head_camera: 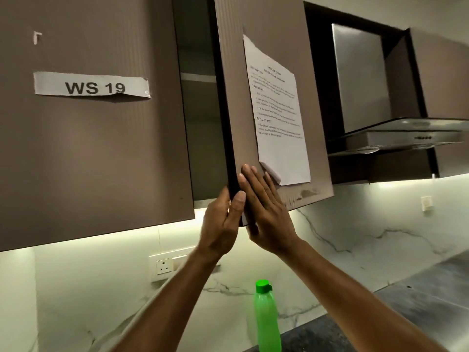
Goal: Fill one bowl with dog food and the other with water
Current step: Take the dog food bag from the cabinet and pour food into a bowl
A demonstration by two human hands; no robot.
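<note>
A brown wall-cabinet door (274,26) stands partly ajar, showing a dim shelf space (200,118) behind it. My left hand (222,224) grips the door's lower free edge, thumb on the front and fingers behind it. My right hand (264,209) lies flat against the door's front face with straight fingers. A green water bottle (267,318) with a green cap stands on the dark counter below. No bowls or dog food are in view.
A printed task sheet (279,118) is taped to the door. The neighbouring closed door (88,153) carries a "WS 19" label. A steel range hood (396,133) hangs at right. A marble backsplash with a wall socket (164,266) runs behind the dark counter (418,301).
</note>
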